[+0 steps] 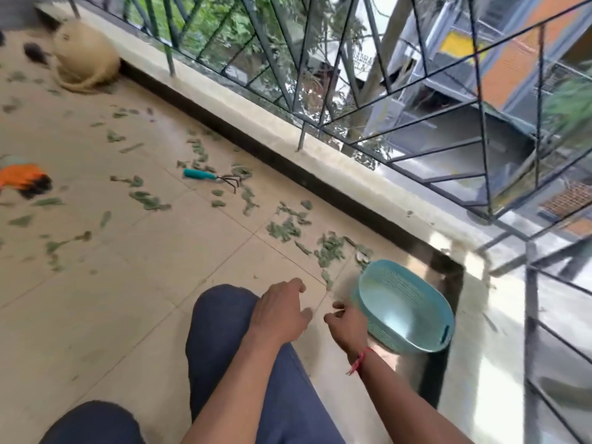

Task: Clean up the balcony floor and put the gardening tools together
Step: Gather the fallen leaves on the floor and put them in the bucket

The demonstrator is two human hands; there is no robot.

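Green leaves [328, 251] lie scattered over the beige tiled balcony floor [134, 283]. A hand rake [211, 177] with a teal handle lies among them near the kerb. A light blue plastic basket [403, 306] sits tilted in the corner at the right. My right hand [347, 322] is at the basket's left rim with its fingers curled. Whether it grips the rim or pinches anything is not clear. My left hand [282, 312] hovers just above the floor beside my knee, fingers relaxed and spread, holding nothing.
An orange and black glove [25, 179] lies at the left edge. A tan sack [85, 59] sits at the far end by the kerb. A raised ledge [256, 100] with a metal railing [320, 59] runs along the right. My blue-trousered knees [224, 331] fill the foreground.
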